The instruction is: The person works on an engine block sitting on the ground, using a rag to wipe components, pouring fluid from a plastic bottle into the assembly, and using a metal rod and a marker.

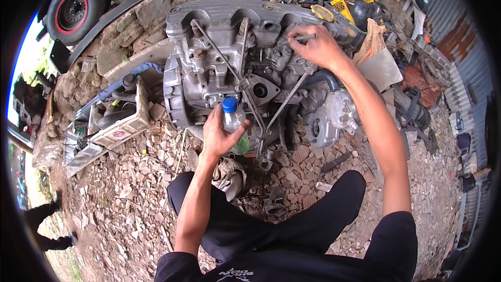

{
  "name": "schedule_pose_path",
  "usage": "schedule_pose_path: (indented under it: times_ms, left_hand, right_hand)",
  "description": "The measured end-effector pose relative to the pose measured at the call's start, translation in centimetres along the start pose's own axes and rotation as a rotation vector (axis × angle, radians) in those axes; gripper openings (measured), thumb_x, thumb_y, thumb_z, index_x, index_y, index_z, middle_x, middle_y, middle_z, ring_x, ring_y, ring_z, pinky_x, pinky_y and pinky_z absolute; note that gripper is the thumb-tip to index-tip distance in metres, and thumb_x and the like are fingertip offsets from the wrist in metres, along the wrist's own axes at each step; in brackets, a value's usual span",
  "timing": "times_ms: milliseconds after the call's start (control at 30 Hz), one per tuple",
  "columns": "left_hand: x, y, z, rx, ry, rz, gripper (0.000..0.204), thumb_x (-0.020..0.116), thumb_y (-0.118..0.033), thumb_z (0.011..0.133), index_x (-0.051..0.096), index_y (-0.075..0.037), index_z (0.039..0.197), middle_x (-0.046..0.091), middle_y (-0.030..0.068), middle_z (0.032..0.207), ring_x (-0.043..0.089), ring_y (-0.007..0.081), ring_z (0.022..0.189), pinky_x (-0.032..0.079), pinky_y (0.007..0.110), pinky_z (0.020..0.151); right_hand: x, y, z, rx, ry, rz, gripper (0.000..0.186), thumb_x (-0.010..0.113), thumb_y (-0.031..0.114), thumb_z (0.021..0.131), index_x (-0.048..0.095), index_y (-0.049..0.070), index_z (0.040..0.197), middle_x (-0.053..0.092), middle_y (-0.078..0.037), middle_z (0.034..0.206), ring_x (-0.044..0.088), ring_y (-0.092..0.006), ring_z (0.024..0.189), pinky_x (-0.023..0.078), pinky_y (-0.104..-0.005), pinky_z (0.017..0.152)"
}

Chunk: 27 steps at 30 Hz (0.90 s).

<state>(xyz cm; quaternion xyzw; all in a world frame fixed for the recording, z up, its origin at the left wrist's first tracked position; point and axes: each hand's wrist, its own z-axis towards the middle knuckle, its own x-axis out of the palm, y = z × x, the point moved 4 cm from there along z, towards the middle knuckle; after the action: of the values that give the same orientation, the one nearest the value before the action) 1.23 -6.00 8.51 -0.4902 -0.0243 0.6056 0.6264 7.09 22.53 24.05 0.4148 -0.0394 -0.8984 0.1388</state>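
A large grey metal engine (195,81) lies before me, with long thin metal rods (222,57) crossing its near face. My left hand (214,133) is closed around a clear plastic bottle (233,121) with a blue cap, held upright at the engine's near side. Greenish liquid or tint shows in the bottle's lower part. Over the engine's right half, my right hand (321,48) pinches a short, slim dark stick-like thing (305,37). Its fingertips are close to the engine's fittings, and whether they touch cannot be seen. The stick's other end is hidden by the fingers.
A pale plastic crate (122,128) of parts stands to the left. A cast metal housing (334,117) sits at the engine's right. Near my knees lies a crumpled rag (229,177) on broken rubble (141,198). Another person's legs (47,224) show at far left.
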Motion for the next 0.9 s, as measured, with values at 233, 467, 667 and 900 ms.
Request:
schedule_pose_path:
  times_ms: [233,467,667,900]
  left_hand:
    - [-1.7,-1.2,-1.8,-0.146,-0.108,-0.125,0.057,0.081,-0.029,0.075,0.056,0.001,0.116,0.065,0.0167,0.101,0.065,0.0293,0.094,0.051,0.041,0.085]
    - [-2.0,-5.7,-1.7,-0.13,-0.081,-0.178,0.06,0.08,-0.031,0.071,0.058,0.001,0.116,0.066,0.0105,0.097,0.065,0.0207,0.089,0.052,0.036,0.083]
    - [-0.5,-8.2,-1.5,-0.361,-0.041,-0.286,0.039,0.072,-0.025,0.076,0.062,0.0,0.105,0.064,0.0091,0.099,0.06,0.0177,0.093,0.049,0.034,0.085]
    - [0.9,-6.9,-0.7,-0.315,0.002,-0.275,0.034,0.065,-0.03,0.087,0.066,0.0,0.103,0.035,0.015,0.149,0.033,0.0286,0.139,0.029,0.041,0.113]
  right_hand:
    - [0.9,-0.6,-0.5,0.074,0.074,0.139,0.019,0.071,0.015,0.084,0.071,0.002,0.097,0.071,-0.017,0.086,0.07,-0.033,0.078,0.055,-0.0374,0.075]
    - [0.9,0.4,0.2,0.119,0.076,0.102,0.014,0.068,0.018,0.083,0.073,0.006,0.088,0.068,-0.018,0.076,0.067,-0.0363,0.072,0.054,-0.0421,0.072]
    - [0.3,0.0,-1.1,-0.007,-0.113,0.159,0.015,0.066,0.021,0.085,0.074,0.01,0.088,0.068,-0.019,0.071,0.069,-0.0351,0.068,0.056,-0.0434,0.07]
    - [1.4,0.4,-2.5,0.052,-0.039,0.267,0.017,0.068,0.015,0.088,0.071,-0.001,0.094,0.07,-0.02,0.091,0.069,-0.0352,0.086,0.054,-0.0392,0.073]
